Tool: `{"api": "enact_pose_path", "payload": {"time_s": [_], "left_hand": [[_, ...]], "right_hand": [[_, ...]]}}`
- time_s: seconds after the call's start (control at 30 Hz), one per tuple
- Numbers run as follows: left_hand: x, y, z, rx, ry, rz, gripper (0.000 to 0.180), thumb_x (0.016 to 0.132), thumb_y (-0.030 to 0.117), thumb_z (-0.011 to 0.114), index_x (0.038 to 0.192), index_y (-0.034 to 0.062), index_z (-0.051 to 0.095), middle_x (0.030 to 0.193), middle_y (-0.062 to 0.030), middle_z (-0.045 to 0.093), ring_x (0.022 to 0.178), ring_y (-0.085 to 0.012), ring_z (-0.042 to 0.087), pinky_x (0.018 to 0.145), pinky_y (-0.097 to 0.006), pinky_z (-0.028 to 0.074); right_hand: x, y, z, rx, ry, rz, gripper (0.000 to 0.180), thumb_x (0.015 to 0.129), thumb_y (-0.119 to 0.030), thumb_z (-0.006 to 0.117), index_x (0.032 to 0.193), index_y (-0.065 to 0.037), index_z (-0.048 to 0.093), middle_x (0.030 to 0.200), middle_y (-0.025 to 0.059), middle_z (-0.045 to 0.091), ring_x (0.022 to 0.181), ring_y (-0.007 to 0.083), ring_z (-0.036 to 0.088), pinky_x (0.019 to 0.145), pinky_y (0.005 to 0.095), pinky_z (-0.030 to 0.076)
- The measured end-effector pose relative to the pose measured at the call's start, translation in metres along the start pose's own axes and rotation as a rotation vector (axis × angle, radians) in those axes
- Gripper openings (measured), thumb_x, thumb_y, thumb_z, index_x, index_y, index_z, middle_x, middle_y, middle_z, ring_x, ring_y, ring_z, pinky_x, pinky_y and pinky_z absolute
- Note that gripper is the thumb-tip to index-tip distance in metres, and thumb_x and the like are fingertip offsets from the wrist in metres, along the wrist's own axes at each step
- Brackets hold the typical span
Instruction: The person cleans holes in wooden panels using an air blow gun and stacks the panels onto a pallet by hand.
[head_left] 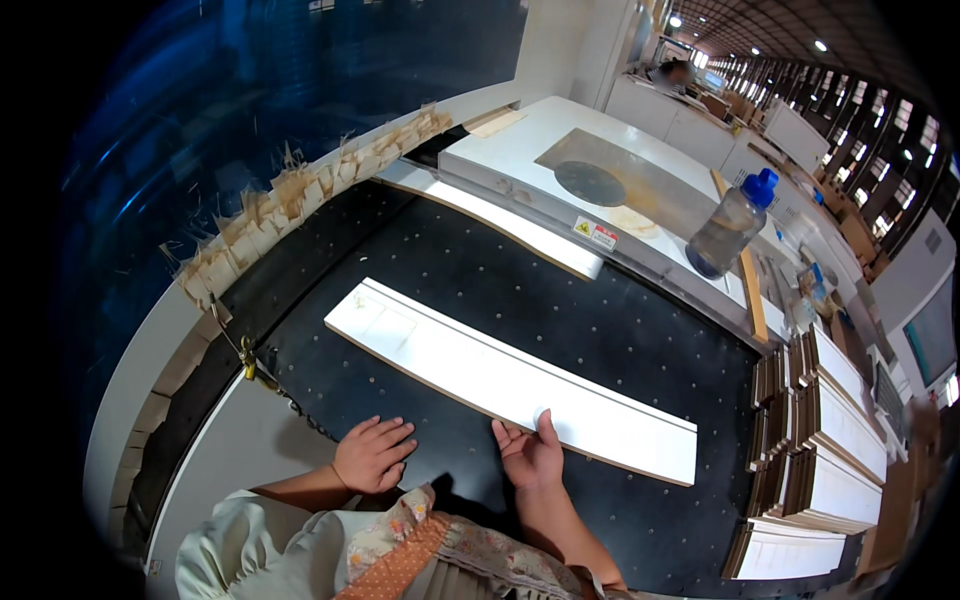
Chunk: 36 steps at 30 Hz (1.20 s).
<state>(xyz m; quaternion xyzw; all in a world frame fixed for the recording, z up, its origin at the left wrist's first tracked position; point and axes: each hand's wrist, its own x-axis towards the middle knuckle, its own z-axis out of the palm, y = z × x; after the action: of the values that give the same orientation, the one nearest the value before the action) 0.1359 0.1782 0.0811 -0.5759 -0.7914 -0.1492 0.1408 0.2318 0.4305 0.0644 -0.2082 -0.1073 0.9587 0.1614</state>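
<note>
A long white board point(470, 365) with a groove along its far side lies aslant on the black work table point(430, 250). My right hand point(532, 455) holds its near edge, thumb on the top face and fingers at the edge below. My left hand point(373, 456) rests on the table left of it, fingers stretched out and holding nothing. Farther back, a second white board point(510, 228) lies along the machine's guide rail.
Stacks of white boards point(825, 440) stand on the right. A blue-capped bottle point(733, 225) sits on the white machine top point(640, 130). Torn tan strips point(300, 195) hang along the blue-windowed housing at left. A person point(672, 75) is far back.
</note>
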Motion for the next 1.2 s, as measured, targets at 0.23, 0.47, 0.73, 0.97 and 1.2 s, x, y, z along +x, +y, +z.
{"api": "enact_pose_path", "payload": {"time_s": [0.23, 0.47, 0.73, 0.97, 1.2], "left_hand": [[0.023, -0.046, -0.007, -0.135, 0.017, -0.053, 0.033, 0.067, 0.010, 0.057, 0.100, 0.0100, 0.062, 0.112, -0.0093, 0.057, 0.108, -0.0270, 0.053, 0.088, -0.044, 0.037], [0.102, -0.231, 0.031, 0.119, 0.116, -0.754, 0.057, 0.075, 0.018, 0.061, 0.128, 0.0081, 0.041, 0.136, -0.0118, 0.038, 0.132, -0.0282, 0.028, 0.104, -0.052, 0.027], [0.208, -0.382, 0.078, 0.006, 0.064, -0.995, 0.069, 0.085, 0.050, 0.047, 0.137, 0.0076, 0.031, 0.144, -0.0144, 0.028, 0.134, -0.0316, 0.021, 0.107, -0.046, 0.023], [0.253, -0.461, 0.096, -0.089, 0.111, -0.953, 0.078, 0.083, 0.058, 0.046, 0.139, 0.0063, 0.030, 0.143, -0.0192, 0.026, 0.132, -0.0357, 0.022, 0.109, -0.042, 0.017], [0.290, -0.477, 0.099, -0.041, -0.008, -0.926, 0.083, 0.082, 0.059, 0.046, 0.140, 0.0040, 0.024, 0.144, -0.0201, 0.024, 0.134, -0.0350, 0.020, 0.109, -0.041, 0.017]], "right_hand": [[-0.016, -0.030, -0.016, -2.022, -0.031, -0.772, 0.035, 0.089, -0.029, 0.054, 0.114, -0.005, 0.050, 0.107, 0.0100, 0.057, 0.097, 0.0229, 0.055, 0.090, 0.0361, 0.044], [0.006, -0.040, -0.006, -2.066, 0.091, -1.132, 0.030, 0.088, -0.019, 0.051, 0.114, -0.005, 0.051, 0.107, 0.0116, 0.055, 0.098, 0.0242, 0.053, 0.092, 0.0399, 0.039], [0.017, -0.043, -0.023, -0.210, 0.099, -0.445, 0.031, 0.088, -0.021, 0.051, 0.115, -0.006, 0.049, 0.110, 0.0113, 0.052, 0.100, 0.0245, 0.050, 0.092, 0.0404, 0.038], [0.040, -0.057, -0.017, 0.203, 0.083, -0.371, 0.032, 0.088, -0.023, 0.051, 0.116, -0.006, 0.047, 0.113, 0.0110, 0.049, 0.102, 0.0248, 0.048, 0.092, 0.0408, 0.037], [0.042, -0.058, -0.014, 0.481, -0.003, -0.422, 0.034, 0.089, -0.025, 0.051, 0.117, -0.007, 0.045, 0.115, 0.0107, 0.046, 0.104, 0.0251, 0.046, 0.092, 0.0413, 0.036]]}}
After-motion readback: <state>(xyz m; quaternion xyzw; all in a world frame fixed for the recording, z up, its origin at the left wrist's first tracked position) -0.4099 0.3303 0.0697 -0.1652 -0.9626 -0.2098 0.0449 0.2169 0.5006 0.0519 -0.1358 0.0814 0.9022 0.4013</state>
